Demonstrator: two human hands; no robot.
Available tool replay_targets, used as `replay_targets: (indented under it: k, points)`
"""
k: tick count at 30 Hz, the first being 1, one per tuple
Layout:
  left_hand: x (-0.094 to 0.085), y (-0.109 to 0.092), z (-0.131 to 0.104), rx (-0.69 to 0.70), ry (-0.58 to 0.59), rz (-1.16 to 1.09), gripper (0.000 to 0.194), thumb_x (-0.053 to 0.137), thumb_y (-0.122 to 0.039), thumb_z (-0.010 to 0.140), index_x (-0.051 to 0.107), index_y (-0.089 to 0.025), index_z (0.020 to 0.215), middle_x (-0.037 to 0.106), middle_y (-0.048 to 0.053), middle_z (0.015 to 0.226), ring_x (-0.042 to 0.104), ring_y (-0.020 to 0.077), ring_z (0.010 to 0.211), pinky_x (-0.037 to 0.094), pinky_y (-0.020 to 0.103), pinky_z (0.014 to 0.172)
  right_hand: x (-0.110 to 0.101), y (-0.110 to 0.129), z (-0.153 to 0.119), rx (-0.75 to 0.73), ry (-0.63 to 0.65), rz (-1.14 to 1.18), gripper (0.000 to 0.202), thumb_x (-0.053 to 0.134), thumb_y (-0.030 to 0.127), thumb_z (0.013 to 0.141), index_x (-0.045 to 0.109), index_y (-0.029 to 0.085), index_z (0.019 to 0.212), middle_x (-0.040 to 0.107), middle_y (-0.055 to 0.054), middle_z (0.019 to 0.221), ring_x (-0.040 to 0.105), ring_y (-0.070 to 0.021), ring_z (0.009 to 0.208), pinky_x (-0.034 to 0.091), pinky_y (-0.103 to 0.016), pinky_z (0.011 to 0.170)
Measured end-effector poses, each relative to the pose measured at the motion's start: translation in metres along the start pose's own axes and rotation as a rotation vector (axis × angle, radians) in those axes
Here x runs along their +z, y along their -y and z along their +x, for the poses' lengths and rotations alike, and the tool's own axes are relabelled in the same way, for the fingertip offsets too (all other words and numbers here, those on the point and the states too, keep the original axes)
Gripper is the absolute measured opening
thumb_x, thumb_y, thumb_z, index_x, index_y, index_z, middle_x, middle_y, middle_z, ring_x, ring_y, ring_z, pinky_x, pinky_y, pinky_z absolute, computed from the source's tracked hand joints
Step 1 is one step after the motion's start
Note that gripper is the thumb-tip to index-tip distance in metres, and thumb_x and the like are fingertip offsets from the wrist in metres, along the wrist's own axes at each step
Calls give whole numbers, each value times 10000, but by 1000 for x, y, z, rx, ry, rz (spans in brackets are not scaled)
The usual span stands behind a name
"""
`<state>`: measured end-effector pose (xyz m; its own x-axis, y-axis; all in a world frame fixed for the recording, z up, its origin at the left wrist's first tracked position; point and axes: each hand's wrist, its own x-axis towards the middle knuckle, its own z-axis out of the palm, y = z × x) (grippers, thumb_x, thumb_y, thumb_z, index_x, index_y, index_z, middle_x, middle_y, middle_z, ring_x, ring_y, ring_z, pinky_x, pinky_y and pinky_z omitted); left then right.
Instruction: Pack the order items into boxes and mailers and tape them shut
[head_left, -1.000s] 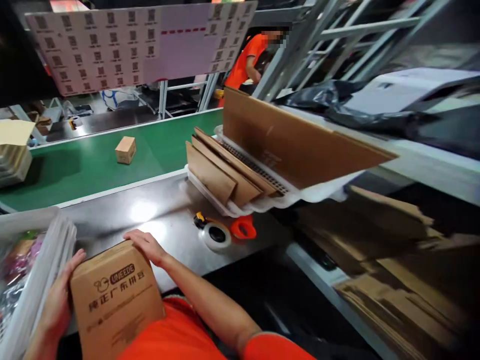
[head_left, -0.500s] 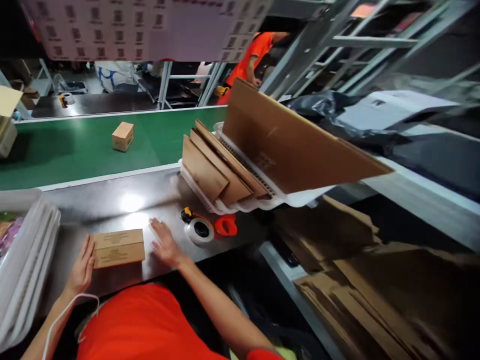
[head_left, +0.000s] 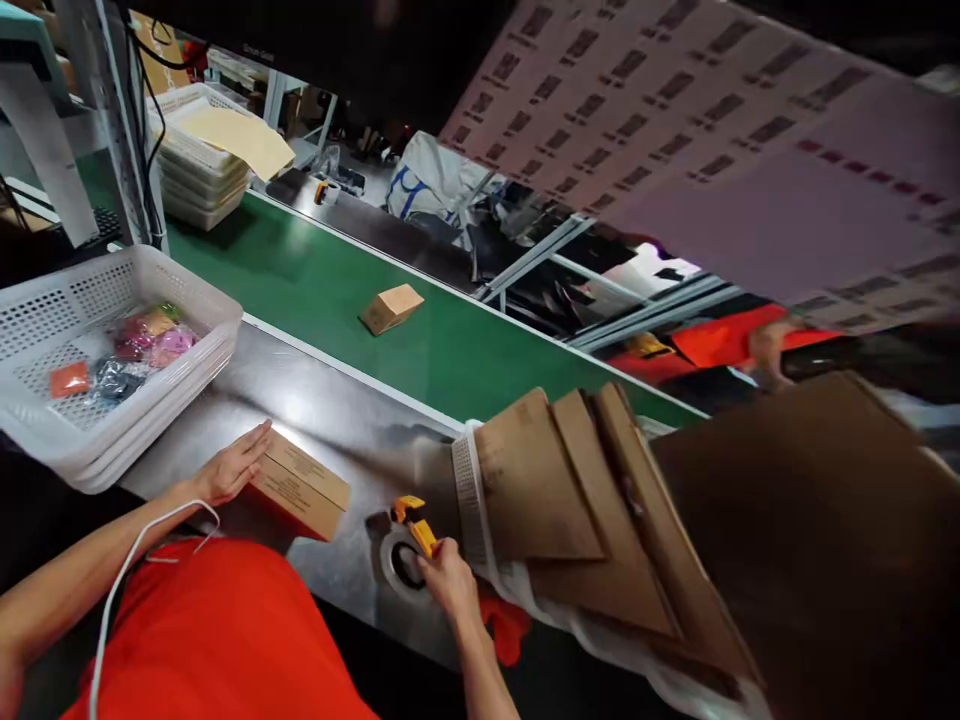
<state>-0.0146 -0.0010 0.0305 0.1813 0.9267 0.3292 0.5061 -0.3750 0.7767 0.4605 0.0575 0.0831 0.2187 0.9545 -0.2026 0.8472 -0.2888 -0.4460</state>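
My left hand lies with straight fingers against the left end of a small closed cardboard box on the metal bench. Its palm is turned to the box and the thumb is hidden. My right hand is closed round the handle of a yellow tape dispenser, right of the box. The dispenser carries a roll of tape and appears to be at the bench surface. Something orange-red, a ring-shaped roll in the earlier view, lies beside my right wrist.
A white basket of flat cardboard sheets stands at the right. Stacked white trays with small colourful packets stand left. Beyond runs a green conveyor belt bearing another small box. A co-worker's orange sleeve shows behind.
My right hand has left the box's right side and taken hold of the tape dispenser. My left hand stays at the box. The view has turned left and tilted.
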Motion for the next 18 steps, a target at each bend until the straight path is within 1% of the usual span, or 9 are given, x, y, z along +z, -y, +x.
replay_targets:
  k: [2, 4, 6, 8, 10, 12, 13, 15, 18]
  points:
    - [-2, 2, 1, 13, 33, 10, 571, 400, -305, 1111, 547, -147, 1640, 347, 150, 1821, 327, 314, 1697, 323, 529, 1383, -13, 24, -3, -15, -8, 69, 345, 749, 444, 605, 563, 281, 847, 664, 6, 729, 724, -328, 785, 591, -482, 817]
    - [-7, 2, 2, -2, 68, 24, 573, 435, -315, 1099, 558, -184, 1643, 383, 138, 1808, 344, 298, 1692, 328, 526, 1385, -30, 53, -11, -121, -18, 208, 497, 813, 515, 643, 635, 247, 1021, 745, -48, 916, 741, -319, 884, 608, -458, 855]
    - [-13, 0, 5, -27, 99, 40, 565, 465, -329, 1092, 573, -237, 1639, 434, 105, 1788, 383, 293, 1673, 347, 524, 1379, -44, 84, -24, -344, -31, 351, 561, 848, 532, 724, 675, 231, 1164, 764, -102, 1124, 749, -311, 1024, 619, -435, 924]
    - [-17, -2, 8, -30, 123, 52, 549, 492, -351, 1091, 596, -282, 1625, 462, 83, 1776, 423, 301, 1650, 381, 517, 1363, -49, 116, -38, -625, -33, 408, 466, 829, 458, 820, 712, 231, 1211, 737, -142, 1272, 737, -315, 1155, 620, -426, 982]
    - [-18, -4, 9, -21, 134, 58, 530, 501, -365, 1096, 616, -298, 1609, 465, 81, 1773, 443, 307, 1635, 404, 513, 1351, -42, 144, -49, -892, 24, 350, 360, 773, 329, 880, 743, 238, 1227, 717, -159, 1323, 741, -306, 1186, 630, -407, 976]
    - [-16, -3, 8, -18, 135, 58, 516, 484, -362, 1108, 630, -287, 1597, 462, 90, 1774, 444, 307, 1635, 402, 516, 1352, -26, 164, -55, -1070, 101, 222, 356, 706, 214, 892, 755, 250, 1242, 725, -149, 1288, 763, -276, 1112, 647, -372, 918]
    - [-14, -2, 7, -19, 130, 52, 512, 472, -357, 1114, 633, -280, 1593, 453, 94, 1779, 439, 306, 1638, 396, 522, 1355, -18, 171, -56, -1118, 128, 151, 383, 681, 175, 886, 754, 256, 1253, 728, -143, 1272, 766, -265, 1081, 651, -361, 899]
    - [-10, 0, 6, -27, 116, 27, 511, 452, -353, 1120, 636, -275, 1590, 432, 91, 1792, 426, 304, 1647, 382, 535, 1362, -5, 176, -55, -1151, 146, 44, 424, 662, 144, 879, 744, 261, 1278, 725, -141, 1266, 764, -261, 1060, 657, -358, 889]
    - [-10, -3, 8, -47, 80, -46, 488, 466, -386, 1109, 698, -281, 1525, 477, 88, 1764, 435, 315, 1643, 388, 564, 1354, 0, 174, -51, -1153, 141, 1, 402, 675, 177, 911, 726, 256, 1302, 710, -152, 1278, 762, -267, 1070, 663, -362, 898]
